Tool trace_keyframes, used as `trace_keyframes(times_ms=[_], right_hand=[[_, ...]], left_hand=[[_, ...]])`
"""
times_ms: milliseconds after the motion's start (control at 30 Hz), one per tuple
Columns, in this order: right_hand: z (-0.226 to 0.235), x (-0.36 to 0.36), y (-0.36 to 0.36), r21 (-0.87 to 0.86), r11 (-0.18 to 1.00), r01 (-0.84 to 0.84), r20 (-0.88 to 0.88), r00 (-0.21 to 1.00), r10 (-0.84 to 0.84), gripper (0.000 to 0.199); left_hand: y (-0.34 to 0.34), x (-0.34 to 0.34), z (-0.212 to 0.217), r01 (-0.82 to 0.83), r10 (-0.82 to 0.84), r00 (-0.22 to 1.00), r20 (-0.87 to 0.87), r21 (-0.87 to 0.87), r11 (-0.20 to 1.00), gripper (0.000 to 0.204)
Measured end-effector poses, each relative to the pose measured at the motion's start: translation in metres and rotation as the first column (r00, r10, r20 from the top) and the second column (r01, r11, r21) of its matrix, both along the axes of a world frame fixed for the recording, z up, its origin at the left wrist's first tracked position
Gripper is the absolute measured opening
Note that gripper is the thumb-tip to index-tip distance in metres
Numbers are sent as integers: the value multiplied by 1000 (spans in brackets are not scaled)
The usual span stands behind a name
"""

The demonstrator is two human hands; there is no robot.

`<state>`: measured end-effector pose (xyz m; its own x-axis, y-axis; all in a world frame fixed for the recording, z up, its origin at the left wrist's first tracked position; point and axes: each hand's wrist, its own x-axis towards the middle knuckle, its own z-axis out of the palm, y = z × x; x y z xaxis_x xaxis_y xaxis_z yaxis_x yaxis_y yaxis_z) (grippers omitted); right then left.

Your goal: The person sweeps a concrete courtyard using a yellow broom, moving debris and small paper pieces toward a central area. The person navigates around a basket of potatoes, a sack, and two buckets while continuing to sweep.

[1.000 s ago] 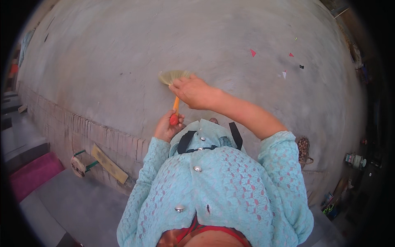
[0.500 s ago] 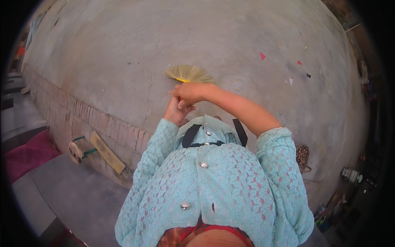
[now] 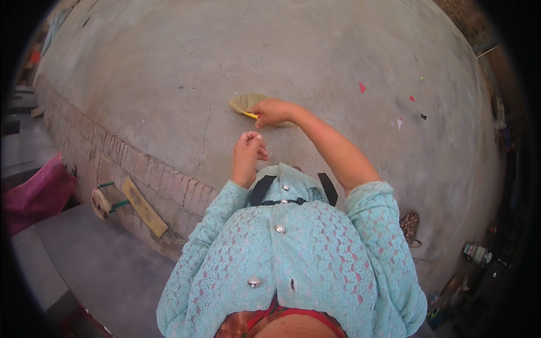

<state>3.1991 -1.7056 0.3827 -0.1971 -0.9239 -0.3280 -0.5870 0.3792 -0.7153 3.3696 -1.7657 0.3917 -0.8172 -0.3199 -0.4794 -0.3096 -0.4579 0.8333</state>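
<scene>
Near, a light-blue lace jacket (image 3: 321,242) is worn. On the left, a yellowish plank (image 3: 143,207) is seen beside the brick edging (image 3: 132,163). Farther on, the left hand (image 3: 248,155) is held with its grip slack and half wide, apart from the broom (image 3: 241,102). Just beyond, the broom is held by its yellow neck in the right hand (image 3: 274,111), bristles pointed left over the concrete floor (image 3: 315,45). Far right, a red scrap (image 3: 362,88) is seen.

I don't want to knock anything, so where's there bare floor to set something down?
The widest bare patch is concrete floor ahead of the broom, left of the larger red scrap. Another, with a dark speck, lies between the broom and the brick edging. It's crowded beside that edging, around the yellowish board and green-legged stool.
</scene>
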Motion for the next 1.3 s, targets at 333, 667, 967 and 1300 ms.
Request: trace_keyframes(times_ms=[333, 667, 967, 1300], right_hand=[[-6, -10, -8, 77, 990, 114, 127, 984, -124, 52], [-10, -3, -4, 1, 978, 210, 220, 954, -205, 44], [-27, -9, -13, -15, 985, 174, 187, 968, -168, 39], [-16, -42, -2, 74, 990, 120, 222, 966, -134, 50]], left_hand=[[31, -34, 48, 97, -266, 903, -337, -444, 891, 25], [37, -56, 50, 206, -322, 910, -262, -388, 898, 20], [38, -55, 68, 229, -381, 894, -237, -488, 842, 15], [85, -37, 143, 465, -852, 385, -356, -722, 512, 20]])
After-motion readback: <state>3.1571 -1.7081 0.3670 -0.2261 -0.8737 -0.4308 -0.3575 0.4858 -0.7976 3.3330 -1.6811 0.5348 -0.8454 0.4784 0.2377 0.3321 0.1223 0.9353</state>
